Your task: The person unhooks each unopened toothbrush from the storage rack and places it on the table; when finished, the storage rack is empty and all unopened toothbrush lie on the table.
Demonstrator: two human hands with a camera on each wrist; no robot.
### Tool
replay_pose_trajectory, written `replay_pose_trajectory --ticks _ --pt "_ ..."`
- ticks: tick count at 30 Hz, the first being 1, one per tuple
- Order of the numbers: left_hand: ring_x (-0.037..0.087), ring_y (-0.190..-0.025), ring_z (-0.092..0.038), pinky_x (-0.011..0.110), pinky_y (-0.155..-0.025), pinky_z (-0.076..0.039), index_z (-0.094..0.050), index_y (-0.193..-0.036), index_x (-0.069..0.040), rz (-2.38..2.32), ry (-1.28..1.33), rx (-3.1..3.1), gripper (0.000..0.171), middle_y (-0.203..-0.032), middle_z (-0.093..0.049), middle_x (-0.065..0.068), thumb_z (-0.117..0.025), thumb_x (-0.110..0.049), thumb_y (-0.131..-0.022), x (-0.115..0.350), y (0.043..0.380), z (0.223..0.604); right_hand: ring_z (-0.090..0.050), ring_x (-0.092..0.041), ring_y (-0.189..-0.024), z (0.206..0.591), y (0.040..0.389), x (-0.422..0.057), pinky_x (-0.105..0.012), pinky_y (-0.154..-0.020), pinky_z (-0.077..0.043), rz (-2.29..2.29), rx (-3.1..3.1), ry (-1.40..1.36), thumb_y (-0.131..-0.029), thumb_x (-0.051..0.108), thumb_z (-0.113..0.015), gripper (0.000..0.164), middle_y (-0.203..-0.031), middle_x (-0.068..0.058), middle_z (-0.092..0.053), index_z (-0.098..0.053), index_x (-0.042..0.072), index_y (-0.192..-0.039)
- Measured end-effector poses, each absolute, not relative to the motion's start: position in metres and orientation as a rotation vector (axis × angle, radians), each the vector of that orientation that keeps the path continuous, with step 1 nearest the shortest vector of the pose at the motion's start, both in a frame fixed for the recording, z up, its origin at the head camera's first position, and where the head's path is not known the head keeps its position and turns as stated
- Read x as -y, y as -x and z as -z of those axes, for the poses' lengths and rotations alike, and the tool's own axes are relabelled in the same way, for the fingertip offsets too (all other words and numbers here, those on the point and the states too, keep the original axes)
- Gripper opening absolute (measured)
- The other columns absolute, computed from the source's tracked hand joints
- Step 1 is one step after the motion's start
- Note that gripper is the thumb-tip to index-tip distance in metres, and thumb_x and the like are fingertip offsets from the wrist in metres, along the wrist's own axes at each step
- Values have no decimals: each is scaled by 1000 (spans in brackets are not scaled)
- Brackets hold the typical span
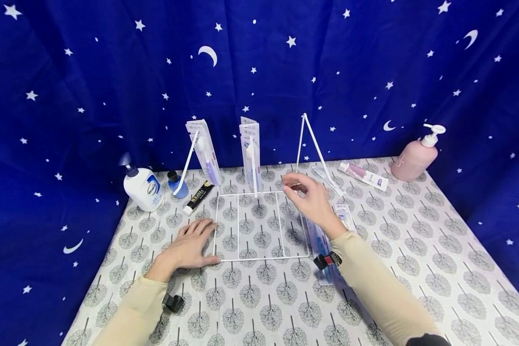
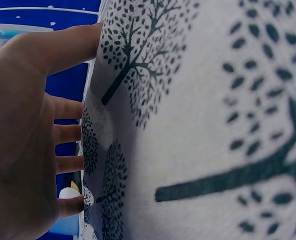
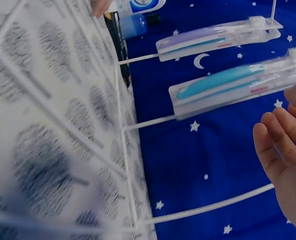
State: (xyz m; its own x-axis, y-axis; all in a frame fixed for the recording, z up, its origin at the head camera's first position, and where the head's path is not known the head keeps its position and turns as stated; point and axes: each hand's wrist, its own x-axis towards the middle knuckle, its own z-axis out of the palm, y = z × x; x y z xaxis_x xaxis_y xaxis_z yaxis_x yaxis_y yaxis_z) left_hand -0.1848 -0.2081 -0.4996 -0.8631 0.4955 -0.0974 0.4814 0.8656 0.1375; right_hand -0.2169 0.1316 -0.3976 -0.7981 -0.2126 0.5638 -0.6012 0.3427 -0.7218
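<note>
A white wire rack (image 1: 264,259) lies on the patterned cloth, with several upright prongs at its back. Packaged toothbrushes hang on two of them: a purple one (image 3: 193,40) on the left prong and a turquoise one (image 3: 228,82) on the middle prong. Nothing hangs on the right prong (image 1: 313,137). My left hand (image 1: 190,246) rests palm down, fingers spread, at the rack's left side, thumb by its front corner. Raised over the rack's right part, my right hand (image 1: 313,199) has loosely bent fingers and holds nothing.
More packaged toothbrushes (image 1: 327,276) lie right of the rack, partly under my right forearm. At the left stand a white pump bottle (image 1: 144,190), a small blue bottle (image 1: 179,187) and a black tube (image 1: 199,197). Rightward are a toothpaste tube (image 1: 365,176) and a pink pump bottle (image 1: 414,161).
</note>
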Motion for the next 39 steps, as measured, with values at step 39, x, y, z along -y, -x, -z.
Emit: replay_pose_trajectory --ticks 39 --pt "31 -135 -22 59 -105 -23 -25 -145 -17 -131 -764 -2909 102 -151 -20 7 -50 -78 -67 209 185 497 -63 -26 -80 371 264 -65 -38 -77 -55 -1580 2014 -653 -80 -5 -61 19 -87 -20 -65 -62 -7 -100"
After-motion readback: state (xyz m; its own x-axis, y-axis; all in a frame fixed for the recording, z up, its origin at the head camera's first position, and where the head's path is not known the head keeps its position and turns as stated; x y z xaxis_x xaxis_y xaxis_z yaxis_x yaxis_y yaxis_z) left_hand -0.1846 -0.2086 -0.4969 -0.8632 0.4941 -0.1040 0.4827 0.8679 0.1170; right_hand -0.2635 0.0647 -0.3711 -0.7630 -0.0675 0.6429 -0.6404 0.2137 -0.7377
